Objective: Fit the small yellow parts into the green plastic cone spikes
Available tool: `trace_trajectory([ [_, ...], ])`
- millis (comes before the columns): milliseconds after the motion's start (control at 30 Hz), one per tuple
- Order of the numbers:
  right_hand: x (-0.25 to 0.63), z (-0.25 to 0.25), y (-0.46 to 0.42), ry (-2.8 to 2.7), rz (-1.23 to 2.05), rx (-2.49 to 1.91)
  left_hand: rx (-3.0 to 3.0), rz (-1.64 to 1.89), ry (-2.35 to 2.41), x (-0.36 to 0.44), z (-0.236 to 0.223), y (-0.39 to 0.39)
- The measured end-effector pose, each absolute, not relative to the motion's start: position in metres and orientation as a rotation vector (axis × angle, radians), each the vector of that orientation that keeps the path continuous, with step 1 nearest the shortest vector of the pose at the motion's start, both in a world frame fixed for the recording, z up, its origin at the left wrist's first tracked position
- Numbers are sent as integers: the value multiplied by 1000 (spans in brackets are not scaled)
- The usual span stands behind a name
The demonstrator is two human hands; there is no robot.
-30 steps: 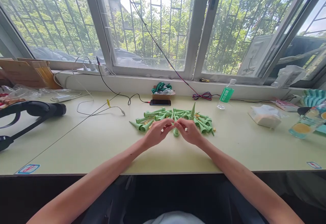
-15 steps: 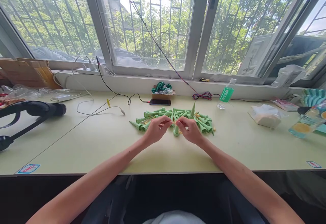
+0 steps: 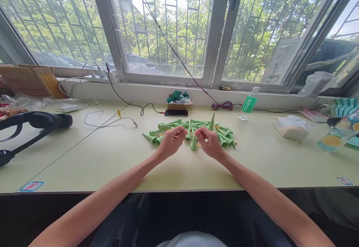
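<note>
A heap of green cone-shaped pieces (image 3: 224, 136) lies at the middle of the table, with small yellowish bits (image 3: 235, 142) among them. My left hand (image 3: 173, 140) is over the left front of the heap, thumb and fingertips pinched together. Facing it, my right hand (image 3: 209, 140) is pinched too, a small gap between the two. Whatever the fingertips hold is too small to make out. Between and just below the hands is one green cone (image 3: 193, 143), point up. Another upright cone (image 3: 212, 121) rises behind my right hand.
Behind the heap lie a phone (image 3: 176, 113) on a cable and a small cardboard box (image 3: 178, 106) holding green wrapping. A water bottle (image 3: 248, 104) and a tissue pack (image 3: 292, 128) stand to the right. At the left is a black headset (image 3: 42, 121); a white cable (image 3: 120, 118) crosses the table.
My two hands have drawn slightly apart at the fingertips, leaving a wider gap between them. The heap of cones looks the same.
</note>
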State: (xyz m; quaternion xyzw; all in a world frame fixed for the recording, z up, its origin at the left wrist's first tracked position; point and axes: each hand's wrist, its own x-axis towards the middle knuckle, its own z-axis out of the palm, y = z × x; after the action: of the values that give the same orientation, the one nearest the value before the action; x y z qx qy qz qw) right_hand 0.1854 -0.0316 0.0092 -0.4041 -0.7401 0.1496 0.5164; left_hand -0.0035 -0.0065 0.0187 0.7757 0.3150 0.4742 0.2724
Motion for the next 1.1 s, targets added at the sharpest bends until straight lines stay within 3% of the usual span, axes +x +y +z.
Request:
trace_trajectory([
  [233,184,9,-29,-1636,290,-994,2157,1120,1025,-3,12,-3],
  [467,183,11,-30,-1665,309,-1010,2050,837,869,0,5,-6],
  [1100,179,5,-31,-1830,494,-953,2080,938,787,7,-3,-3],
])
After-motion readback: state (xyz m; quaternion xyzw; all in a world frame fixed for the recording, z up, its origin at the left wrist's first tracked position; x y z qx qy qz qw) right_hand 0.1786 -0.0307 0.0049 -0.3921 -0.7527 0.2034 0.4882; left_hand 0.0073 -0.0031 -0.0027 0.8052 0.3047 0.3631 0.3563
